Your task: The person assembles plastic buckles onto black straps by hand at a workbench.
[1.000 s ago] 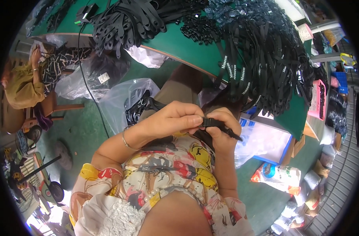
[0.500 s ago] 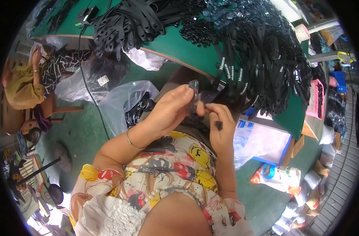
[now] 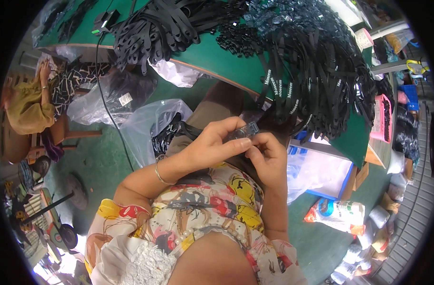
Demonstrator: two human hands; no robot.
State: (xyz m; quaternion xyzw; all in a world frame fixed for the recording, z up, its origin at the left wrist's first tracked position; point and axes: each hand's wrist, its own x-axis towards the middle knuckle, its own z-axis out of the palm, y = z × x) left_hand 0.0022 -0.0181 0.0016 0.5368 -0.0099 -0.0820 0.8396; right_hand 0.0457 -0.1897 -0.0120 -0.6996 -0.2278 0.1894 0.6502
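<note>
My left hand (image 3: 217, 142) is closed around a small translucent dark plastic piece (image 3: 249, 129), gripped between thumb and fingers above my lap. One end of the piece sticks out to the right, past the thumb. My right hand (image 3: 270, 154) is close beside it, fingers curled and pinched near the piece's lower edge. What the right fingers hold, if anything, is hidden. A black strap (image 3: 190, 130) shows just behind my left hand, reaching toward a clear bag (image 3: 141, 121) of black straps.
Ahead stands a green table (image 3: 212, 59) bearing bundled black straps (image 3: 155, 33), hanging printed straps (image 3: 316, 85), small black parts (image 3: 238, 40) and heaped translucent pieces (image 3: 288, 19). A blue-rimmed bin (image 3: 326, 166) is right. Another person (image 3: 29, 109) sits left; a cable (image 3: 105, 99) hangs nearby.
My left hand has come down and tilted the plastic piece from upright to slanting right. My right hand has turned and closed in; the small black thing seen in it earlier is now hidden.
</note>
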